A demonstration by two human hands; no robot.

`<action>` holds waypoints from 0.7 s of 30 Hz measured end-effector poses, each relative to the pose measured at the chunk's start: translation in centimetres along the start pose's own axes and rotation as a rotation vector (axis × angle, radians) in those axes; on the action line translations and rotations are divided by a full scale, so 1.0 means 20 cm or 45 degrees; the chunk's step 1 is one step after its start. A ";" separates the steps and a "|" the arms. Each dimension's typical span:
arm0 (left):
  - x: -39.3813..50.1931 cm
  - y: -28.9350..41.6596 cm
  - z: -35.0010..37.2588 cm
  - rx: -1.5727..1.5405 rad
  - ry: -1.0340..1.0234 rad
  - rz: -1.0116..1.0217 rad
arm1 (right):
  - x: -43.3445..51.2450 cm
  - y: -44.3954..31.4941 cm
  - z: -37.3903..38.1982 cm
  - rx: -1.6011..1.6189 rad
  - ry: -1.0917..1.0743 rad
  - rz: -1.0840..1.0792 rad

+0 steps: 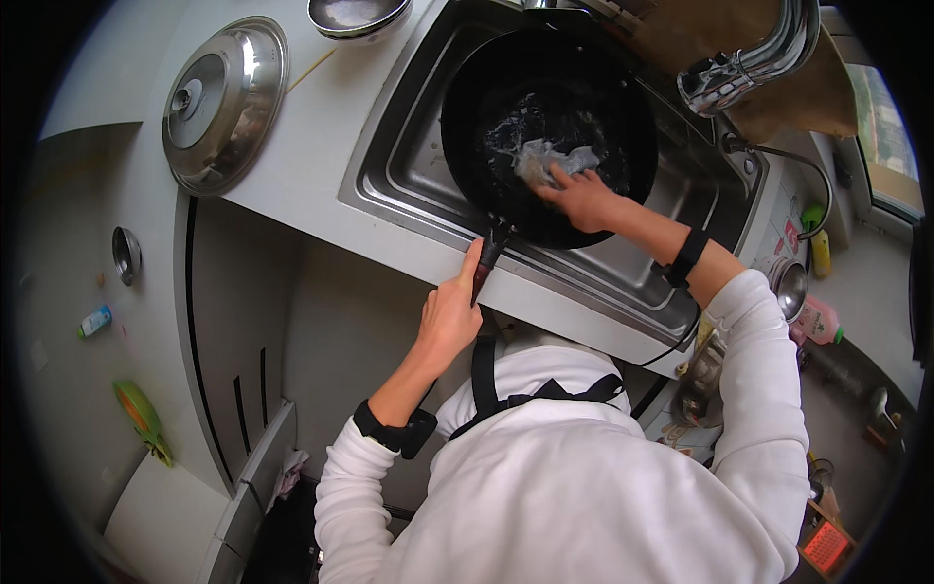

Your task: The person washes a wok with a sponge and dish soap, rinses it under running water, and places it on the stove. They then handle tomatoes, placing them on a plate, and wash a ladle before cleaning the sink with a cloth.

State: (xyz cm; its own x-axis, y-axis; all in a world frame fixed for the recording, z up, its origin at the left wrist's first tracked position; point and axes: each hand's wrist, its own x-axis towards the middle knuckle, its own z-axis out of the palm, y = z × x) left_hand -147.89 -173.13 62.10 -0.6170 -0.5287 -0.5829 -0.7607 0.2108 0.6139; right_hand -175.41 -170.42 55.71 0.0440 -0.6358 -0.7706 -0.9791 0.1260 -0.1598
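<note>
A large black wok (481, 102) rests over the stainless steel sink (405, 164), its inside wet with whitish suds or water. My left hand (451, 310) grips the wok's handle (483, 271), index finger stretched along it. Inside the wok, my right hand (584, 201) presses a thin, wet, whitish cloth (543, 157) against the bottom. The fingertips lie on the cloth's near edge; part of the cloth is under them.
A chrome faucet (737, 73) reaches over the sink from the upper right. On the counter at left lie a domed steel lid (248, 102), a wooden chopstick (312, 69) and stacked bowls (357, 18). A pink bottle (819, 321) stands at right.
</note>
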 end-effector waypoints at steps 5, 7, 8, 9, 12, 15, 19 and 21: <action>-0.01 0.02 -0.02 0.027 -0.038 -0.045 | 0.19 0.04 -0.15 -0.038 0.511 0.010; -0.01 0.02 -0.02 0.034 -0.060 -0.065 | 0.16 0.13 -0.14 -0.114 0.469 0.341; -0.01 0.02 -0.03 0.031 -0.063 -0.055 | 0.12 0.14 -0.12 -0.246 0.295 0.402; 0.00 0.01 -0.02 0.018 -0.057 -0.037 | 0.09 0.11 -0.09 -0.267 0.035 0.392; 0.00 0.00 -0.02 0.069 -0.013 0.050 | 0.04 -0.16 -0.05 0.056 -0.103 -0.158; 0.01 -0.02 -0.02 0.131 -0.034 0.056 | 0.17 -0.33 -0.30 0.579 0.140 -0.295; 0.01 -0.02 -0.02 0.125 -0.045 0.056 | 0.10 -0.34 -0.33 1.444 0.455 -0.521; 0.00 -0.02 -0.03 0.077 -0.048 0.053 | -0.04 -0.31 -0.17 1.270 0.269 -0.593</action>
State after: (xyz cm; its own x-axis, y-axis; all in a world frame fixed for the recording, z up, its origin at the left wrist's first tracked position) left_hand -147.52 -173.68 62.05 -0.6549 -0.4871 -0.5778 -0.7441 0.2822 0.6055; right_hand -170.07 -173.32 59.45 0.2373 -0.8846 -0.4014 -0.2746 0.3353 -0.9012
